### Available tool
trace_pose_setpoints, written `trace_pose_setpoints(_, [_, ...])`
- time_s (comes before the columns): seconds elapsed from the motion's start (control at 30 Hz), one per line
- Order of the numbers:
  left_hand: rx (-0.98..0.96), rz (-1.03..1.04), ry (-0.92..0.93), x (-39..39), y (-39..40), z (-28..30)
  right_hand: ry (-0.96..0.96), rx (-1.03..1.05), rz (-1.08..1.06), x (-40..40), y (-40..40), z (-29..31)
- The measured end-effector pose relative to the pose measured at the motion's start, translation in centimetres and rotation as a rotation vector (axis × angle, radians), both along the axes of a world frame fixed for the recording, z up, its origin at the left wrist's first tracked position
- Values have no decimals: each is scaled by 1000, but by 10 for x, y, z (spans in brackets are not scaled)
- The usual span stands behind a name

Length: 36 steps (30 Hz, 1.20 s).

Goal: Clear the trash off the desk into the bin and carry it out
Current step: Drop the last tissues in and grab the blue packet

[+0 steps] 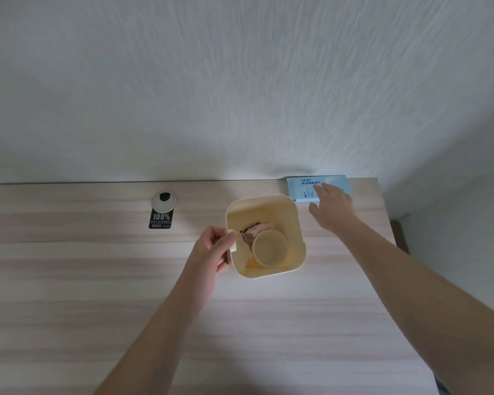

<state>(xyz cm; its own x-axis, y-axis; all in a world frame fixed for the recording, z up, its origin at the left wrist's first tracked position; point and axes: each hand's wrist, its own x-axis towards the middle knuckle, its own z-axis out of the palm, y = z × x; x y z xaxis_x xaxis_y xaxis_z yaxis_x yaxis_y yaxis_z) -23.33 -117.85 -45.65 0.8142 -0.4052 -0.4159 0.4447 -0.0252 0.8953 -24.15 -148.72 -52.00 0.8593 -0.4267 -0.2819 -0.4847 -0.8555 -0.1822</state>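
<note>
Head view: my left hand grips the bin by its side handle, while my right hand — fingers spread, holding nothing — reaches the blue packet lying flat against the wall, long axis along the desk's back edge.

Bin set mid-desk, cup and crumpled wrapper contained in it, packet placed behind-right against the wall, cable grommet and sticker located behind-left.

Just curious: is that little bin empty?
Not empty. The bin stands upright, holding a round cup and crumpled pinkish scrap.
</note>
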Motion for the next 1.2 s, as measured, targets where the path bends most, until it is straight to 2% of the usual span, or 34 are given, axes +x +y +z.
trace_pose_setpoints(0.23, [29, -14, 28, 8, -15, -11, 159, -59, 49, -9, -5, -32])
trace_pose_setpoints(0.37, [38, -35, 34, 5, -18, -18, 84, -259, 46, -20, 7, -37])
trace_pose_setpoints(0.43, [36, -38, 41, 4, -19, -19, 28, -279, 20, -18, 8, -35])
trace_pose_setpoints(0.57, [41, -36, 31, 0, -21, -17, -10, -174, 53, -4, -3, -33])
trace_pose_setpoints(0.7, [28, -23, 47, -5, -20, -17, 93, -95, 138, 7, -15, -40])
trace_pose_setpoints(0.93, [51, -7, 34, -15, -10, -17, 37, -184, 181, -13, -16, -42])
trace_pose_setpoints(1.07, [42, 6, 28, -22, -4, -13, 39, -142, 74, -32, -19, -29])
trace_pose_setpoints(1.2, [51, 17, 37, -33, -3, -8, -109, 111, -155, -51, -15, 5])
